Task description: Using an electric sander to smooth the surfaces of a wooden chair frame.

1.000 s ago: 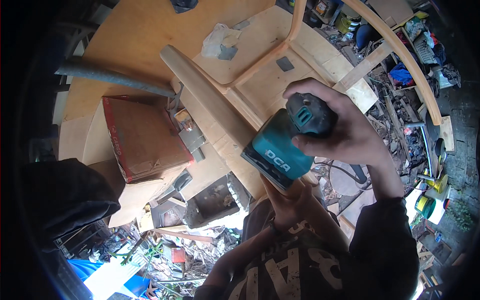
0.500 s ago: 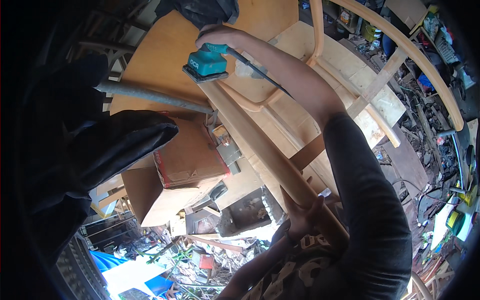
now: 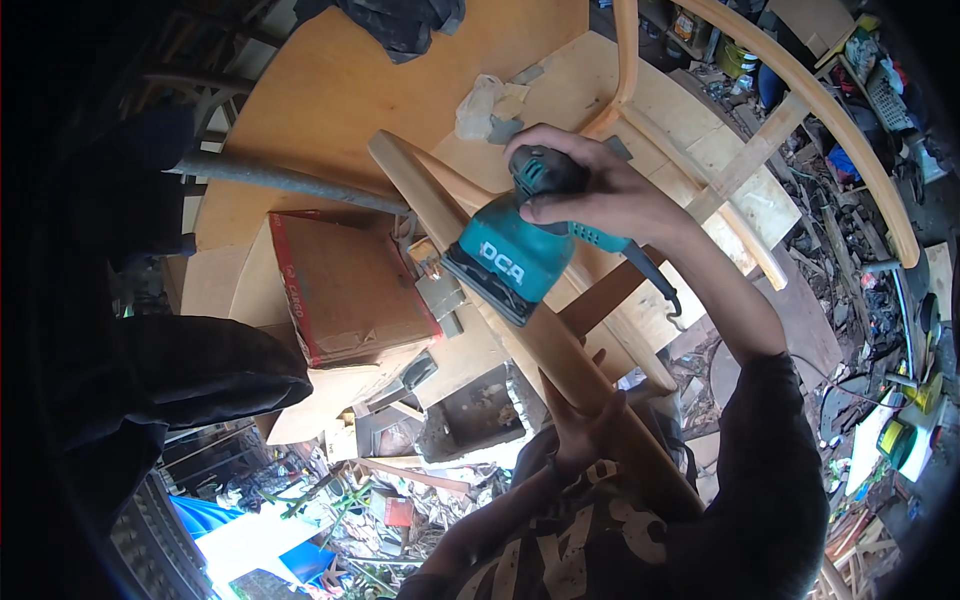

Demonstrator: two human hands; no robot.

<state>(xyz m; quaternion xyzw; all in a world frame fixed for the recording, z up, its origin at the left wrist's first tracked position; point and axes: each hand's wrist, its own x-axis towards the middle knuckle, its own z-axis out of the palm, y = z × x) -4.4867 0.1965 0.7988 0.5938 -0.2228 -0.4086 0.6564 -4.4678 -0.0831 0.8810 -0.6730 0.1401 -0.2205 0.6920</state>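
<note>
My right hand is wrapped round the top of a teal-and-black electric sander, with its black cord hanging off behind. The sander's flat pad rests on or just over the middle of a long, rounded wooden chair rail; contact cannot be made out exactly. This rail slants from the upper left down toward my body. Closer to me, my left hand grips the rail near its lower end, its fingers partly hidden behind the wood.
A large curved wooden board carries dark cloth at its far edge. Left stands a cardboard box near a metal pipe. More bent wooden frame parts stand on the right. Scraps and debris litter the ground.
My right hand has drawn the sander from the rail's far end back toward me, to about its middle. My left hand keeps its hold on the rail.
</note>
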